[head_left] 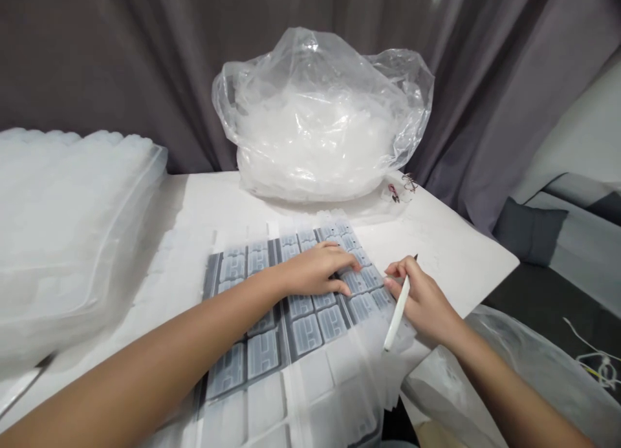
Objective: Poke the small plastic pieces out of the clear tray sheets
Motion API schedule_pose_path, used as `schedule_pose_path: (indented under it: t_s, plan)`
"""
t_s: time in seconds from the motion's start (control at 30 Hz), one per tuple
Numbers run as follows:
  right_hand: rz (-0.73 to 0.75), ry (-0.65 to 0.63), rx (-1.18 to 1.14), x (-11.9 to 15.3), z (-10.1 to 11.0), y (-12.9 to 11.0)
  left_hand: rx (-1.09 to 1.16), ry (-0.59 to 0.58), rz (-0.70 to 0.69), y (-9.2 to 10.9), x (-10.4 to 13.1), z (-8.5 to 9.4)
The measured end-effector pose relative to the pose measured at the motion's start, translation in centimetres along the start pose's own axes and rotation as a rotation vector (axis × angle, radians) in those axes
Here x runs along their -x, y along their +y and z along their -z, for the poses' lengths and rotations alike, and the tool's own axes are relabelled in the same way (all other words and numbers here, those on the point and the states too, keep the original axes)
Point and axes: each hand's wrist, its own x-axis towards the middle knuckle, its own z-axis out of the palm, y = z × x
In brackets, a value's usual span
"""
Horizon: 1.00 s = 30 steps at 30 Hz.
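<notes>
A translucent plastic sheet (306, 332) with rows of moulded rectangular pockets lies on the white table in front of me, its near part over white pieces of the same kind. My left hand (317, 270) rests on the sheet right of its middle, thumb and fingers apart, holding nothing. At the sheet's right edge is my right hand (422, 296), closed round a slim white pen-like tool (398, 312) with a dark pointed end upward. The tips of that hand's thumb and forefinger are close to the edge; whether they touch it I cannot tell.
A big clear bag (315, 131) of white material stands at the back. Stacked translucent trays (63, 234) fill the left. Small dark reddish bits (394, 192) lie near the bag. Clear plastic film (509, 364) hangs at the lower right. A dark-tipped tool (24, 386) lies lower left.
</notes>
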Motion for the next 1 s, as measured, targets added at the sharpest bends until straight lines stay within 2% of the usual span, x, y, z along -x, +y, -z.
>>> schedule_pose_path:
  t_s: [0.1,0.2,0.3,0.37,0.47,0.57,0.67,0.77,0.83,0.9,1.0]
  plan:
    - [-0.106,-0.168,-0.092,1.8,1.1,0.1,0.007,-0.085,-0.002,0.5,0.3,0.7]
    - [-0.122,-0.296,-0.421,3.3,1.8,-0.5,-0.069,-0.121,0.012,0.9,0.5,0.9]
    - [-0.197,-0.238,-0.73,3.9,2.2,-1.0,-0.159,-0.149,0.058,0.9,0.3,0.8]
    - [-0.278,-0.169,-0.82,3.8,2.5,-0.9,-0.208,-0.161,0.083,0.9,0.1,0.9]
    - [-0.311,-0.102,-0.819,3.3,3.3,-0.5,-0.271,-0.163,0.113,0.7,0.0,1.0]
    - [-0.257,-0.031,-0.8,3.0,4.2,0.2,-0.339,-0.141,0.16,0.5,0.0,1.3]
    - [-0.168,0.016,-0.65,2.8,4.6,1.0,-0.382,-0.109,0.168,0.3,0.3,1.4]
    - [-0.111,0.013,-0.447,2.4,4.4,1.9,-0.363,-0.059,0.087,0.6,0.5,1.4]
    - [-0.034,-0.061,-0.405,1.7,4.1,2.2,-0.286,-0.048,0.001,1.1,0.5,1.3]
    - [0.04,-0.225,-0.478,0.7,3.7,2.3,-0.199,-0.071,-0.063,1.6,0.5,1.3]
    - [0.03,-0.445,-0.627,-0.9,3.1,2.2,-0.131,-0.1,-0.072,2.0,0.5,1.2]
